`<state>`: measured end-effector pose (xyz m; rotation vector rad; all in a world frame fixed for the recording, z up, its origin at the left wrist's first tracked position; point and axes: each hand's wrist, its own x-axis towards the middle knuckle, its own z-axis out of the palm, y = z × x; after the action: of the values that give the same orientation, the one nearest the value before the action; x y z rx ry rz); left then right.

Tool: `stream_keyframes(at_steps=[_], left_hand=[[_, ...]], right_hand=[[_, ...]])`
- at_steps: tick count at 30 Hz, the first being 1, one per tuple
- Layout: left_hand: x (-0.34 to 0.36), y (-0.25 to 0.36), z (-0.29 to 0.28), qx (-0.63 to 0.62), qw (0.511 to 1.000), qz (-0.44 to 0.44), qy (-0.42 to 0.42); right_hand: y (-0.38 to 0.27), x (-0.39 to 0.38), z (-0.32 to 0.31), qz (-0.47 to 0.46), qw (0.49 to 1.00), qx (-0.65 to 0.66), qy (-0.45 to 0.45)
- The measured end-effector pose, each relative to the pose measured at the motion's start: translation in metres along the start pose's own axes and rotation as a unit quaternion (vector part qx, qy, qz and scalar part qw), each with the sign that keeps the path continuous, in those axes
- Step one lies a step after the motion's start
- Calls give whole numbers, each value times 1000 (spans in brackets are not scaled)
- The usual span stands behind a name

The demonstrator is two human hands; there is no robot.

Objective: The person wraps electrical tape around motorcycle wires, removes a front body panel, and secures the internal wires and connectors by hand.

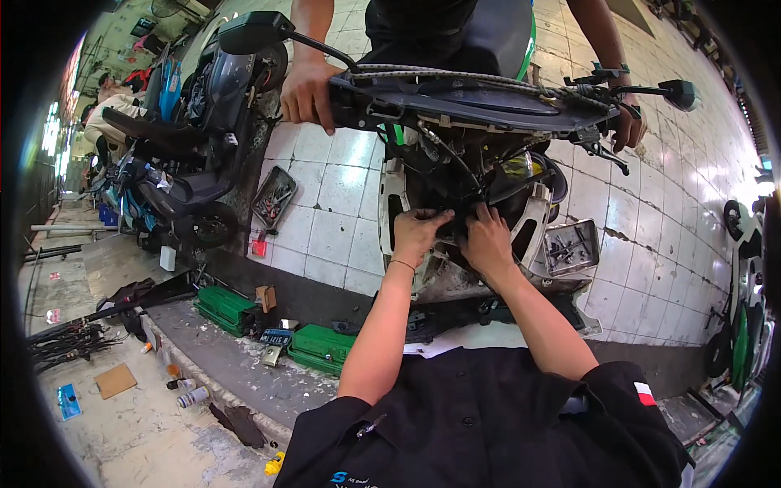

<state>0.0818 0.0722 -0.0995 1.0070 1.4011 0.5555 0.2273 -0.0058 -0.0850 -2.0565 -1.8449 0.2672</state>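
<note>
A scooter (455, 102) stands in front of me with its front panels off, wiring and frame exposed. My left hand (416, 236) reaches into this opening, fingers bent and closed around a small dark part that I cannot make out. Close beside it, my right hand (488, 242) points its fingers down at the same dark spot. Its fingertips are pressed together there, and what they grip is hidden in shadow. A pale body panel (533, 220) rises just right of my right hand.
Another person's hands hold the handlebar, one at the left grip (350, 102). Metal trays of tools (275, 198) and loose parts (571, 246) lie on the tiles either side. Green toolboxes (319, 348) line the step at left. A second scooter (195, 146) stands beyond.
</note>
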Motion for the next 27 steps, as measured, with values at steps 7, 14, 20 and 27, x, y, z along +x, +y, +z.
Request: stream_keyframes(at_steps=[7, 14, 20, 27], left_hand=[[4, -31, 18, -11, 993, 64, 96], [-8, -10, 34, 63, 960, 167, 218], [-1, -41, 38, 68, 948, 199, 239], [-8, -44, 38, 68, 942, 213, 251]], right_hand=[[-12, 43, -47, 53, 985, 148, -72], [-29, 46, -37, 76, 983, 152, -71], [-13, 7, 13, 60, 976, 191, 83], [-12, 12, 22, 24, 951, 290, 108]])
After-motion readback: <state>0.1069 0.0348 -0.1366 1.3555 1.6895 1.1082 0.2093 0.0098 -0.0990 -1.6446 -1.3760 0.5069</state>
